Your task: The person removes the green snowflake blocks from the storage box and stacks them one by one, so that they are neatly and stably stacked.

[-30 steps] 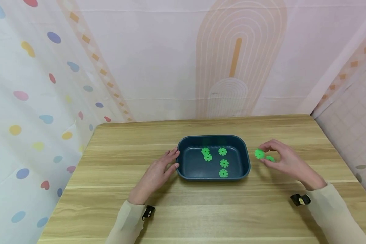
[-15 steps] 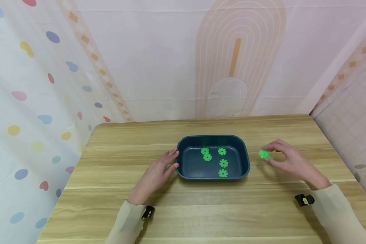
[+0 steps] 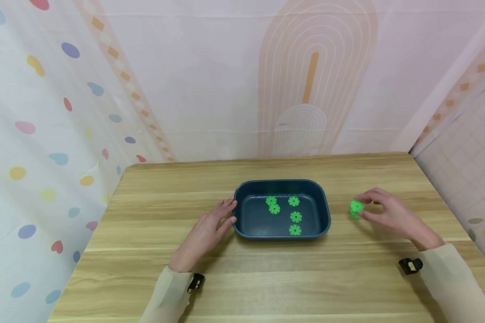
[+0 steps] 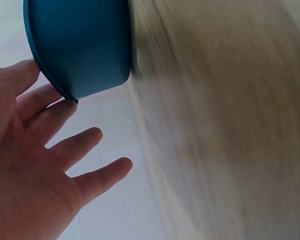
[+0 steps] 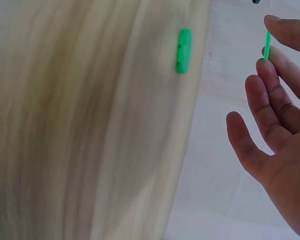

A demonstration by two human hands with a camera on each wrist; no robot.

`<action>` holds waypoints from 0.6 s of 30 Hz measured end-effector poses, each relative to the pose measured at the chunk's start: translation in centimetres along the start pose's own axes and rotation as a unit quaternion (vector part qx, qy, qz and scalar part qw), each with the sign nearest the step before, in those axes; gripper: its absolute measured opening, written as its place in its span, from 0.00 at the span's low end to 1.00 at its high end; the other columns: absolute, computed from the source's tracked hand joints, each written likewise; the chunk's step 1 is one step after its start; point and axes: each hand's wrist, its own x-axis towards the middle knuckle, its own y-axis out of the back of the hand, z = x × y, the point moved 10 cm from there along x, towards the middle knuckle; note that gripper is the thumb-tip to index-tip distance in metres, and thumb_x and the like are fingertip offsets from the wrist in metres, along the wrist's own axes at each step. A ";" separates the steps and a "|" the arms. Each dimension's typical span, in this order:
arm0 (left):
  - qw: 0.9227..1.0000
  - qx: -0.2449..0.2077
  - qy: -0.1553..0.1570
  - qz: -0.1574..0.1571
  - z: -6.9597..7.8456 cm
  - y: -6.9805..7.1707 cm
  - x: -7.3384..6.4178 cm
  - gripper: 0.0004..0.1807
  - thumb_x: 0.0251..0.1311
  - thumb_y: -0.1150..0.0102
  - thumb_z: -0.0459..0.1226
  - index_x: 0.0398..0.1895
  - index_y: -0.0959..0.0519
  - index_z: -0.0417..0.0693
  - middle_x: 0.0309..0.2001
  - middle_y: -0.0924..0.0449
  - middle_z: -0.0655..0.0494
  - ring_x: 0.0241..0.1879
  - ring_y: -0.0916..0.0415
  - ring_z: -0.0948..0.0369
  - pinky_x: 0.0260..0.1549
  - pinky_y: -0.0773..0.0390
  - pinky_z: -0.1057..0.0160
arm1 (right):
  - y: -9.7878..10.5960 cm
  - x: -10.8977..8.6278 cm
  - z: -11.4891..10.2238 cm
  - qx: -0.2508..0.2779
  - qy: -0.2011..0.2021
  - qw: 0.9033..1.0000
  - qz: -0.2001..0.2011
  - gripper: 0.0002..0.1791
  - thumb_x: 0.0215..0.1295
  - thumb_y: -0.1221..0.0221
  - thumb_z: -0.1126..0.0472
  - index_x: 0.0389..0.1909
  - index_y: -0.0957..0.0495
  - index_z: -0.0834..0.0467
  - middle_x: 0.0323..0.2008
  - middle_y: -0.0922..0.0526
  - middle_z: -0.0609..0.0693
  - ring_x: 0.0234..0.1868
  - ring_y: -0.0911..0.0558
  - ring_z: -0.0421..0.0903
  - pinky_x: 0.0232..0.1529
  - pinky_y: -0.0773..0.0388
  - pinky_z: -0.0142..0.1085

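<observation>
From the head camera, a dark blue tray (image 3: 325,211) sits mid-table with its long axis running left to right, five green snowflake discs (image 3: 295,216) lying flat inside. The left hand (image 3: 208,231) rests on the wooden table (image 3: 266,278) with relaxed, straight fingers touching the tray's left rim. To the right of the tray, well apart from it, the right hand (image 3: 390,215) pinches a green disc (image 3: 357,206) held on edge, its face turned toward the tray; a second green disc (image 3: 353,214) lies on the table just beneath it. Bare wood stretches in front of both hands to the near edge, and a band of it runs behind the tray to the curtained backdrop.

The left wrist view shows the left hand (image 4: 35,165) spread, fingers straight, the fingertips against the tray's (image 4: 80,45) outer wall and rim, blurred tabletop beyond.

The right wrist view shows the right hand (image 5: 277,115) gripping the thin green disc (image 5: 266,46) edge-on between thumb and fingertips, the remaining fingers loosely extended. The second green disc (image 5: 184,50) lies flat on the table (image 5: 90,125), apart from the fingers.
</observation>
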 end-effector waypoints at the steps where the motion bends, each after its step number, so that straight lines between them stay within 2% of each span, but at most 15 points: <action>1: 1.000 0.001 -0.001 0.001 0.0 0.0 0.0 0.28 0.80 0.48 0.43 0.76 0.32 0.43 0.77 0.38 0.47 0.77 0.43 0.43 0.71 0.37 0.39 | -0.1 0.0 0.2 0.000 -0.004 1.000 -0.005 0.18 0.60 0.26 0.65 0.51 0.15 0.59 0.46 0.16 0.49 0.45 0.20 0.45 0.41 0.19 0.40; 9: 1.000 0.003 -0.002 0.001 0.0 -0.1 0.0 0.27 0.80 0.48 0.44 0.76 0.32 0.44 0.78 0.38 0.48 0.77 0.43 0.44 0.71 0.37 0.40 | -0.8 0.0 1.4 0.009 -0.032 0.998 -0.046 0.18 0.63 0.27 0.63 0.52 0.16 0.62 0.47 0.16 0.53 0.47 0.19 0.52 0.44 0.19 0.45; 18: 1.000 0.003 -0.004 0.005 0.0 0.0 0.1 0.27 0.79 0.47 0.43 0.76 0.32 0.44 0.77 0.38 0.49 0.77 0.42 0.44 0.71 0.37 0.40 | -1.4 0.3 2.5 0.013 -0.050 0.996 -0.078 0.17 0.64 0.29 0.62 0.52 0.16 0.62 0.48 0.16 0.53 0.47 0.19 0.51 0.47 0.18 0.44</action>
